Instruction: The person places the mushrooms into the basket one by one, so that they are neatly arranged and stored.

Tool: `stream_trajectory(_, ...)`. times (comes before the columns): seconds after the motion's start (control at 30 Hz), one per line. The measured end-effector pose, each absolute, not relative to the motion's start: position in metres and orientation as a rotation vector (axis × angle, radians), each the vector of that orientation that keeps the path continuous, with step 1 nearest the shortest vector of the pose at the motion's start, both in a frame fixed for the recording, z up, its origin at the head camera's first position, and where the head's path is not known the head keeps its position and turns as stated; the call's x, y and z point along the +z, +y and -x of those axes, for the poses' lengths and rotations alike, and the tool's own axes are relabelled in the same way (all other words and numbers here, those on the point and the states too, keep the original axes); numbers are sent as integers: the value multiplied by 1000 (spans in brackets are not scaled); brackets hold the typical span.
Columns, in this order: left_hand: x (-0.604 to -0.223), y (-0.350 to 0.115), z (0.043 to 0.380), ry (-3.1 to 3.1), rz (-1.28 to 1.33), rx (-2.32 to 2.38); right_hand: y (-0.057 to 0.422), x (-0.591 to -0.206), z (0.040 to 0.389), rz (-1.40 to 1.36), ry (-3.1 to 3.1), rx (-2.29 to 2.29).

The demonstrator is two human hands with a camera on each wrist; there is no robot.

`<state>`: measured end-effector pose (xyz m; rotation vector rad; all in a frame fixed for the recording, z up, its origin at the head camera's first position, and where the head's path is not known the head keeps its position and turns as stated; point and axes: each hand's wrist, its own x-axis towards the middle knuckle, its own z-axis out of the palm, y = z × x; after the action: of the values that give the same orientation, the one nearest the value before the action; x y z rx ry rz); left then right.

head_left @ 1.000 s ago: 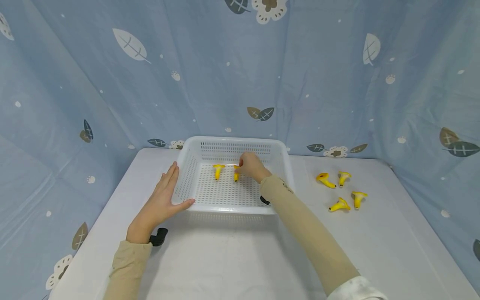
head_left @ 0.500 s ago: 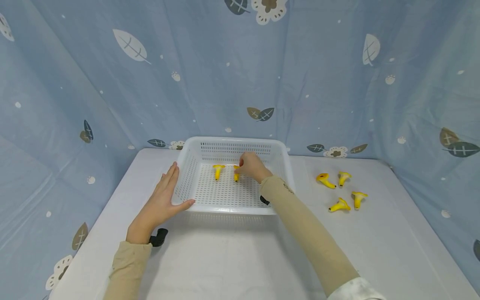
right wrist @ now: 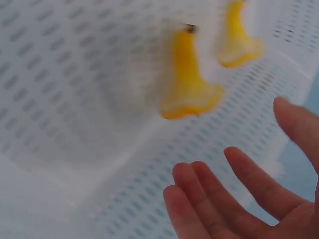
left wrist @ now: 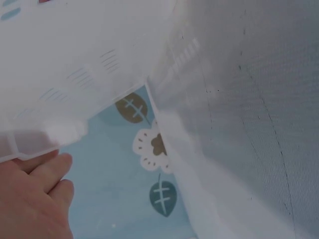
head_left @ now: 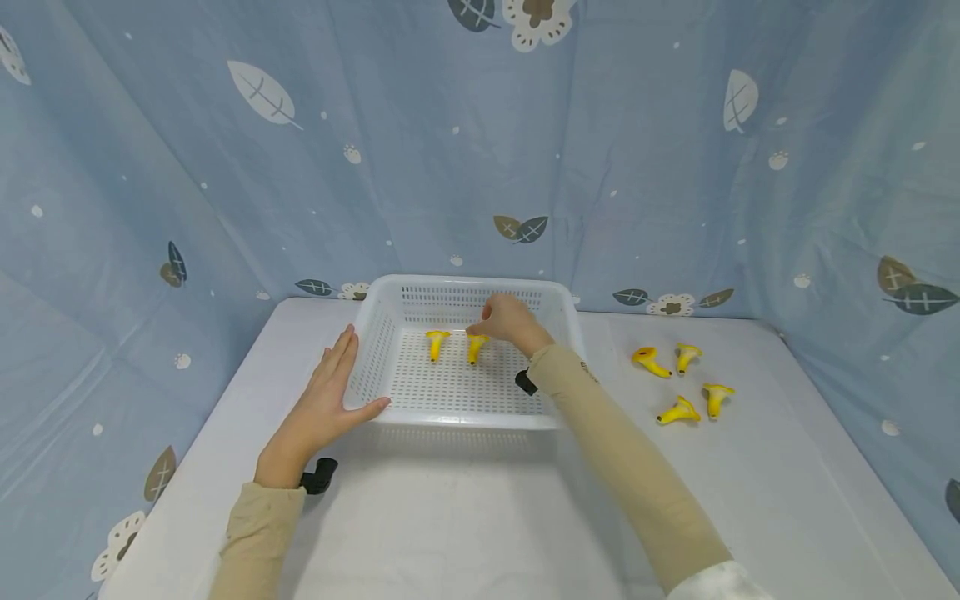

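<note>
A white slotted plastic basket (head_left: 468,421) stands at the table's back. Inside, two yellow toy mushrooms with flared caps lie side by side: the left mushroom (head_left: 436,345) and the right mushroom (head_left: 473,353). My left hand (head_left: 318,412) rests along the basket's left wall with fingers straight, its thumb at the front rim; in the left wrist view its fingertips lie under the rim. Over the basket, my right hand (head_left: 513,323) is close to the right mushroom. The right wrist view shows the fingers (right wrist: 249,172) spread and apart from the nearer mushroom (right wrist: 185,74).
Several more yellow mushrooms lie on the table right of the basket, among them one mushroom (head_left: 678,410) nearest the front. A blue patterned curtain (head_left: 480,150) hangs behind and beside the white table (head_left: 450,517).
My right hand has let go of the right mushroom and drawn slightly up and to the right; more of that mushroom shows. My left hand has stayed at the basket's side.
</note>
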<state>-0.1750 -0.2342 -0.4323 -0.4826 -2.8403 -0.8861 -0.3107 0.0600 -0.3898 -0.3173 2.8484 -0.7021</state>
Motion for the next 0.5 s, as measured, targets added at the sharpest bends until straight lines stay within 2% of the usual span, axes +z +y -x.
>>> stream_trajectory(0.5,-434,-234,176,-2808,508,-888,90,-321,282,424,2854,-941)
